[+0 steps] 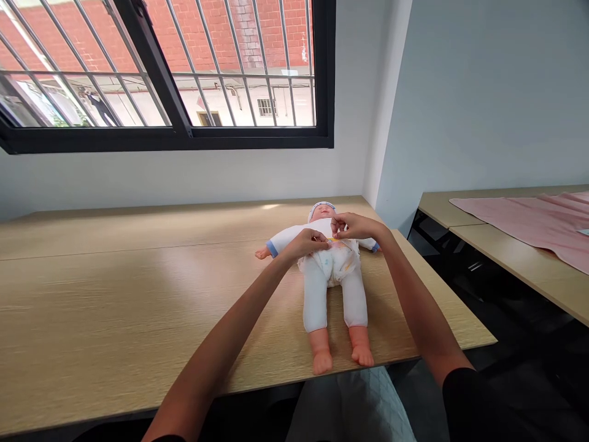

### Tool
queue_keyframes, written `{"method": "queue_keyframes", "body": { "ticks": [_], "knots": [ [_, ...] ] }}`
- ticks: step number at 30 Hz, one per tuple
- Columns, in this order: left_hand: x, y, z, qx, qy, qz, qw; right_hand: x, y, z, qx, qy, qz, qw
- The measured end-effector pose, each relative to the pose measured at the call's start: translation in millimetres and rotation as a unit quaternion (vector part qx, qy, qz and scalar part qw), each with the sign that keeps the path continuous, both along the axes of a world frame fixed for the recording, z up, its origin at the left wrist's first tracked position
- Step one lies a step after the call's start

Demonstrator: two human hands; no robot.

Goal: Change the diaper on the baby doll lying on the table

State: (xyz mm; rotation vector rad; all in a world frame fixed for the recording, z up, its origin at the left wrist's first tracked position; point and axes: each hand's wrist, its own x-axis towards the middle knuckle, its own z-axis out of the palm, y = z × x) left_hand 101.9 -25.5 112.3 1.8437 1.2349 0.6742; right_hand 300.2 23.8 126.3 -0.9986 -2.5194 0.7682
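A baby doll (315, 301) in white clothing with blue cuffs and a cap lies on its back, its feet toward the near edge of the wooden table (138, 319). Around its hips is a white diaper (338, 263) with coloured prints and a yellow strip at the waist. My left hand (307, 242) is closed at the waistband, on the left side of the picture, fingertips pinching the diaper's edge. Just right of it, my right hand (352, 226) is closed over the doll's belly, its fingertips by the yellow strip; what they pinch is too small to make out.
A second table (515, 245) stands at the right with a pink cloth (529, 224) on it, beyond a gap with dark metal legs. Behind the doll's table are a wall and a barred window (257, 138).
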Motion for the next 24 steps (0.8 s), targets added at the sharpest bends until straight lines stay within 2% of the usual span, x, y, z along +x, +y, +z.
{"method": "queue_keyframes", "body": {
  "ticks": [4,13,16,20,22,24],
  "knots": [
    [-2.7,3.0,-0.7,0.007,-0.006,-0.02,1.0,-1.1,2.3,-3.7,-0.039,-0.026,-0.002,0.999],
    [-19.9,20.4,-6.5,-0.002,-0.063,-0.052,0.997,1.6,3.2,-3.2,-0.047,0.011,-0.024,0.999],
    [-26.7,22.7,-4.0,0.006,-0.098,-0.026,0.995,4.3,2.8,-2.2,-0.017,0.022,-0.051,0.998],
    [-42.8,24.3,5.4,0.044,-0.089,0.027,0.995,19.0,12.3,-7.4,-0.003,0.024,-0.14,0.99],
    [-55.2,28.2,8.0,0.071,-0.033,0.062,0.995,31.5,22.8,-15.8,-0.003,0.013,-0.196,0.981],
    [-68.6,35.4,5.9,0.092,0.072,0.114,0.987,43.9,34.5,-28.2,0.002,-0.018,-0.235,0.972]
  ]
}}
